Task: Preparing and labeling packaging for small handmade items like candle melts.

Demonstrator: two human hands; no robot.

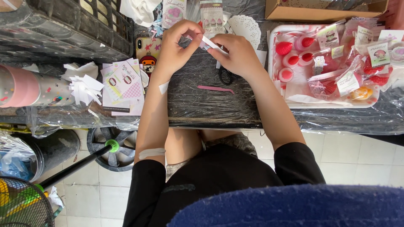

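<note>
Both my hands meet over a dark plastic-wrapped table (210, 107). My left hand (176, 44) and my right hand (235, 54) pinch the two ends of a small white strip (210, 43) between their fingertips. Under my right hand lie black scissors (226, 76), partly hidden. A thin pink strip (215, 88) rests on the table just in front of my hands. Small white paper pieces stick to my left forearm (163, 87).
A white tray (294, 103) of wrapped strawberry-shaped items sits at right. A phone (147, 52), patterned cards (124, 84) and cut white paper (84, 88) lie at left beside a black crate (63, 29). A cardboard box (320, 12) is at the back. A fan base (111, 149) stands on the tiled floor.
</note>
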